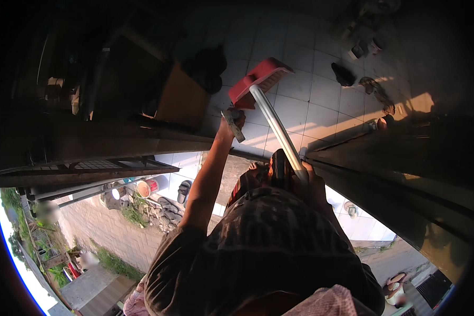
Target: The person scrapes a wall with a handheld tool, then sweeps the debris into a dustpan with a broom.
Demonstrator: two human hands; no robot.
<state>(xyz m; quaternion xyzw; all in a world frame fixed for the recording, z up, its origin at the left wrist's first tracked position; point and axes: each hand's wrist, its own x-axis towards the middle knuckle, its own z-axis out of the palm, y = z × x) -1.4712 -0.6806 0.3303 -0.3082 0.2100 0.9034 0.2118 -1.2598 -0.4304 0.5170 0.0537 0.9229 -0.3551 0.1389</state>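
A red dustpan [259,80] with a long silver handle [279,126] reaches out ahead of me over the tiled floor. Closed round the lower end of that handle, my right hand [312,181] is close to my body and partly in shadow. My left arm stretches forward, and my left hand [236,117] is beside the dustpan's near left corner. Its fingers are closed on a flat greyish strip [234,128], whose kind I cannot make out. Whether that hand also touches the dustpan is unclear.
Dark door panels flank me, left [116,147] and right [405,179]. A brown box [181,100] and a dark bag [208,68] lie ahead left. Black [343,74] and brownish [376,92] items lie ahead right. Behind are sandals [184,191] and a bucket [147,187].
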